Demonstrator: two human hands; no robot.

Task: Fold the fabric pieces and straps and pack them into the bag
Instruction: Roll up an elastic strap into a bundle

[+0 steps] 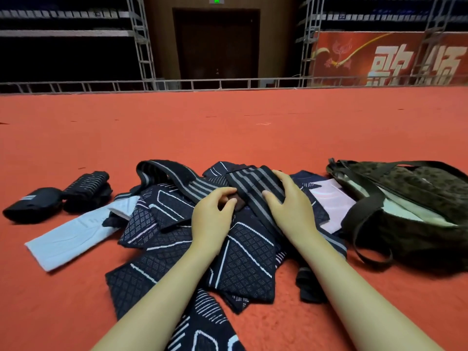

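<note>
A heap of dark patterned fabric pieces [243, 257] lies on the red carpet in front of me. Across its top runs a black strap with grey stripes [250, 182]. My right hand [286, 201] grips the folded part of that strap, thumb on top. My left hand [215, 211] holds the strap's end beside it, fingers curled over a small brown patch [239, 201]. A dark mottled bag [415, 211] lies open to the right, its pale lining showing. A pale pink piece [331, 201] lies at the bag's mouth.
Two folded black bundles [33, 202] [87, 191] sit to the left on the carpet. A white fabric strip [73, 236] lies beside the heap. The bag's long handle [364, 239] loops onto the carpet. A metal truss rail [228, 83] borders the far edge.
</note>
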